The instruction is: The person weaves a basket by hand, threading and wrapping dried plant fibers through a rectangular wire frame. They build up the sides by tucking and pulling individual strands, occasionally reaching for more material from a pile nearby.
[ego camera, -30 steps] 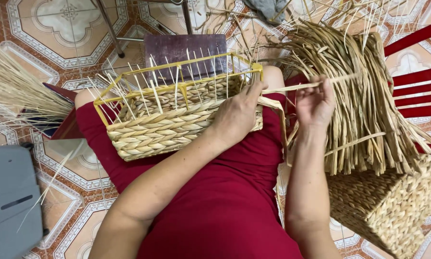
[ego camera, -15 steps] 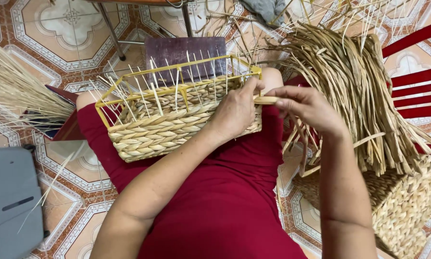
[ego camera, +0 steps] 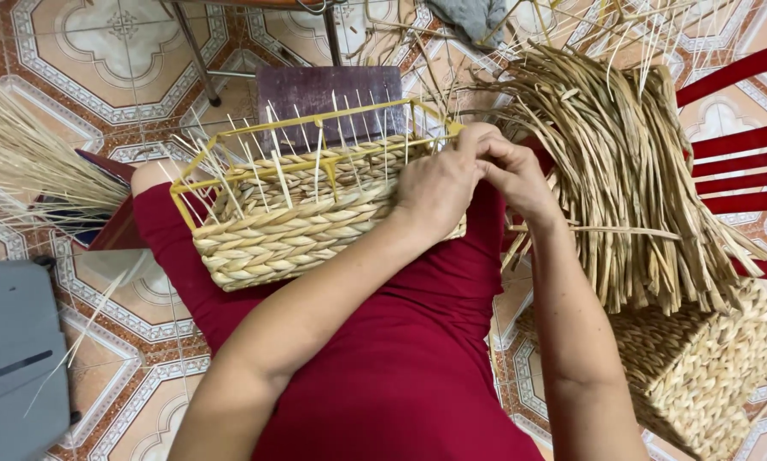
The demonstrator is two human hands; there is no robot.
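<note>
A half-woven straw basket [ego camera: 290,230] lies on my lap, which is covered in red cloth. It is built on a yellow wire frame [ego camera: 230,175], with thin upright stakes sticking out of its top. My left hand [ego camera: 435,192] grips the basket's right end, fingers curled over the woven wall. Right beside it, my right hand [ego camera: 516,175] pinches a flat straw strand [ego camera: 622,230] at the frame's right corner. The fingertips of both hands meet there, and the strand's end is hidden under them.
A thick bundle of straw strands [ego camera: 631,154] hangs over a red chair [ego camera: 742,154] on the right. A finished woven basket [ego camera: 699,376] stands below it. Thin pale reeds [ego camera: 25,162] lie at the left, and a grey object [ego camera: 17,367] at the lower left. A dark stool [ego camera: 324,90] stands behind the basket on the tiled floor.
My right hand has come left from the straw bundle with a strand and now meets my left hand at the basket's right corner. The left hand has stayed on the basket.
</note>
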